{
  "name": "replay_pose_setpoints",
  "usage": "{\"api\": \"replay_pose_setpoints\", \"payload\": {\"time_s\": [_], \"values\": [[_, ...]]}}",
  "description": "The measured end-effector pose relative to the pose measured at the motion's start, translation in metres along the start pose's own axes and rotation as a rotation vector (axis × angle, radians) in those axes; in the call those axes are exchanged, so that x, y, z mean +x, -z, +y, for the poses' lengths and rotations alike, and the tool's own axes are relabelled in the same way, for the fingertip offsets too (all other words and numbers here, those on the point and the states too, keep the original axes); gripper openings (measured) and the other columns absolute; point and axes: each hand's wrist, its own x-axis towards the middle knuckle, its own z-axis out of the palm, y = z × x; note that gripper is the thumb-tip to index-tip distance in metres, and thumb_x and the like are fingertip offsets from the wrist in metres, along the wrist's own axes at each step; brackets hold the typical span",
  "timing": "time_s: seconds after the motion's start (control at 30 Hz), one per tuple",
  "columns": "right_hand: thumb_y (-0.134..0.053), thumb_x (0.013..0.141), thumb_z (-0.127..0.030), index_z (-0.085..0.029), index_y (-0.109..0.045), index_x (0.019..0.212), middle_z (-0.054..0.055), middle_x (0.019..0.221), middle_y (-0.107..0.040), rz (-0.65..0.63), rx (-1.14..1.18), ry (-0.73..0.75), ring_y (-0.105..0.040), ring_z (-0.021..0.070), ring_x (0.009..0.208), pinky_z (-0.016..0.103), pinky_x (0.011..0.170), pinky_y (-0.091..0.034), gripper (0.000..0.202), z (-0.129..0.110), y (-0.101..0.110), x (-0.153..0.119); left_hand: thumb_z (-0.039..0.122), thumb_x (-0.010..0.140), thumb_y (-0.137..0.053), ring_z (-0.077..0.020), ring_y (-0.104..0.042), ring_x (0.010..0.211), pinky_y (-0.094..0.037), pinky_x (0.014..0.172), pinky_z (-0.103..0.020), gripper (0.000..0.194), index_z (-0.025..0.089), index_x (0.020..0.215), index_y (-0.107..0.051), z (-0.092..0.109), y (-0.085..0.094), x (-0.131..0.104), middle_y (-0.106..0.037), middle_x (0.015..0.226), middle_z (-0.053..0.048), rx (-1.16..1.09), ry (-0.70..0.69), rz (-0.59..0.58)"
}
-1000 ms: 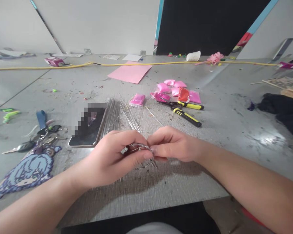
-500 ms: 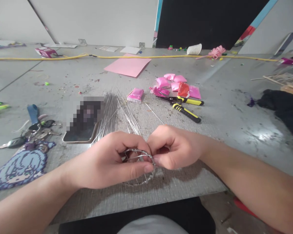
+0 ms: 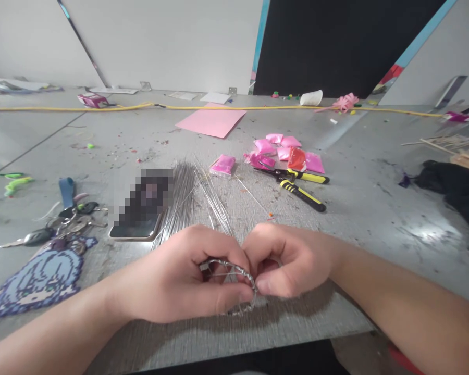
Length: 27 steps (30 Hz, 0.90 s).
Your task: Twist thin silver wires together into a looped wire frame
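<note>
In the head view, the wire ring (image 3: 247,271), an openwork hoop of twisted silver wire, is held up just above the worktop (image 3: 375,219), inside its near edge and about midway along the visible stretch. The left hand (image 3: 187,276) is clamped on it, thumb across the near side and fingers curled behind, a grip that probably keeps the hoop steady and its right rim exposed. The right hand (image 3: 291,260) meets it there, thumb and forefinger pinched together on the rim; the exact bit of wire between them is hidden. Both hands are brought close, knuckles nearly touching, which would suit fine work on so small a spot.

Beyond the left hand, a bundle of straight wires (image 3: 180,195) and a sparser group of loose wires (image 3: 213,200) lie pointing toward the near edge, presumably so that single lengths come easily to hand. The pliers (image 3: 289,176) rest with their yellow-and-black handles spread toward the worktop's right edge, seemingly set where the right hand can reach them. Pink packets (image 3: 264,146) cluster just behind the pliers, apparently pushed back to leave room.

Left of the bundle lies a smartphone (image 3: 136,229), and farther toward the left edge a bunch of keys (image 3: 76,224) with a pixel-patterned charm (image 3: 42,273), likely personal belongings kept aside from the wirework.
</note>
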Motion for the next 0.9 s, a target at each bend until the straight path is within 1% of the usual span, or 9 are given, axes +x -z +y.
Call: {"api": "replay_pose_setpoints", "payload": {"time_s": [0.1,0.17,0.23,0.33,0.47,0.63,0.8,0.9], "values": [[-0.06,0.082,-0.025,-0.01,-0.064,0.082,-0.002,0.065,-0.051,-0.029,0.027,-0.079,-0.044,0.0086,0.057,0.022,0.051,-0.037,0.015,0.002,-0.0022,-0.0001,0.026,0.085,-0.067,-0.0078,-0.043,0.053,-0.036,0.049,-0.02,0.01,0.016,0.086,-0.069,-0.0015,0.0001,0.0004,-0.052,0.06,0.004,0.043,-0.028,-0.029],[-0.059,0.079,-0.021,-0.012,-0.064,0.079,-0.003,0.064,-0.049,0.005,0.0,-0.1,-0.043,0.008,0.056,0.021,0.05,-0.035,0.01,0.0031,-0.0039,-0.0005,0.026,0.085,-0.066,-0.0078,-0.043,0.053,-0.036,0.05,-0.02,0.01,0.016,0.086,-0.07,-0.0029,-0.0002,0.001,-0.053,0.061,0.003,0.068,-0.036,-0.023],[-0.058,0.076,-0.017,-0.013,-0.062,0.074,-0.004,0.06,-0.047,0.061,-0.05,-0.099,-0.04,0.0073,0.053,0.021,0.048,-0.032,0.006,0.0032,-0.0055,-0.0011,0.025,0.086,-0.065,-0.0076,-0.042,0.052,-0.035,0.05,-0.02,0.009,0.017,0.085,-0.069,-0.0042,-0.0007,0.0015,-0.052,0.06,0.004,0.084,-0.017,-0.004],[-0.056,0.075,-0.014,-0.015,-0.058,0.067,-0.006,0.057,-0.042,0.116,-0.116,-0.101,-0.036,0.0066,0.051,0.02,0.046,-0.028,0.008,0.0011,-0.0069,-0.0017,0.023,0.087,-0.062,-0.0077,-0.042,0.053,-0.035,0.05,-0.019,0.009,0.018,0.084,-0.068,-0.0054,-0.0011,0.002,-0.051,0.061,0.004,0.095,0.012,0.012],[-0.053,0.077,-0.012,-0.015,-0.054,0.066,-0.007,0.057,-0.039,0.105,-0.072,-0.059,-0.035,0.0062,0.052,0.02,0.046,-0.029,0.012,-0.004,-0.0067,-0.0017,0.026,0.088,-0.063,-0.0079,-0.042,0.052,-0.035,0.049,-0.019,0.01,0.017,0.084,-0.068,-0.0055,-0.0003,0.002,-0.049,0.059,0.004,0.086,0.015,0.034],[-0.058,0.081,-0.017,-0.013,-0.057,0.069,-0.006,0.057,-0.042,0.05,0.038,-0.002,-0.036,0.0063,0.052,0.021,0.047,-0.031,0.013,-0.0054,-0.0066,-0.0007,0.025,0.086,-0.066,-0.0085,-0.047,0.053,-0.038,0.05,-0.02,0.009,0.016,0.086,-0.069,-0.0047,0.0003,0.0023,-0.058,0.061,0.002,0.027,-0.051,0.023],[-0.059,0.087,-0.026,-0.012,-0.059,0.072,-0.004,0.06,-0.045,0.006,0.129,0.015,-0.039,0.0076,0.055,0.023,0.05,-0.033,0.02,0.0009,-0.0073,0.0001,0.024,0.086,-0.067,-0.0087,-0.047,0.052,-0.038,0.049,-0.021,0.009,0.015,0.085,-0.068,-0.0033,0.0012,0.0012,-0.056,0.06,0.001,-0.024,-0.061,-0.004],[-0.06,0.088,-0.028,-0.012,-0.06,0.073,-0.003,0.061,-0.047,-0.005,0.148,-0.001,-0.04,0.008,0.055,0.023,0.051,-0.034,0.022,0.0026,-0.0063,0.0002,0.026,0.088,-0.064,-0.0093,-0.049,0.055,-0.04,0.051,-0.021,0.011,0.015,0.086,-0.068,-0.0022,0.0036,0.0009,-0.058,0.062,0.0,0.018,-0.042,-0.038]]}}
